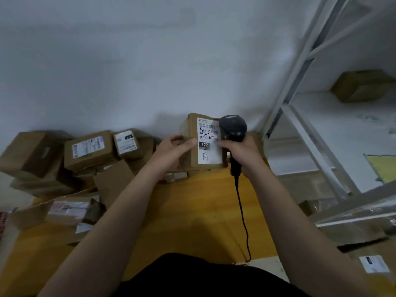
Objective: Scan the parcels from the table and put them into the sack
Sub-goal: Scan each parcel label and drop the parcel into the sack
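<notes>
A brown cardboard parcel point(192, 129) with a white shipping label stands tilted up at the far middle of the yellow table point(192, 211). My left hand point(171, 153) grips its left side, thumb on the label's edge. My right hand point(242, 155) holds a black corded barcode scanner point(233, 128), its head right beside the label's right edge. The scanner's cable point(243, 217) trails down over the table toward me. No sack is visible.
Several cardboard parcels point(90, 148) are piled along the table's left and back. A white metal shelf rack point(310, 116) stands at the right with a box point(362, 85) on it. More boxes and plastic-wrapped items point(364, 219) lie low at the right.
</notes>
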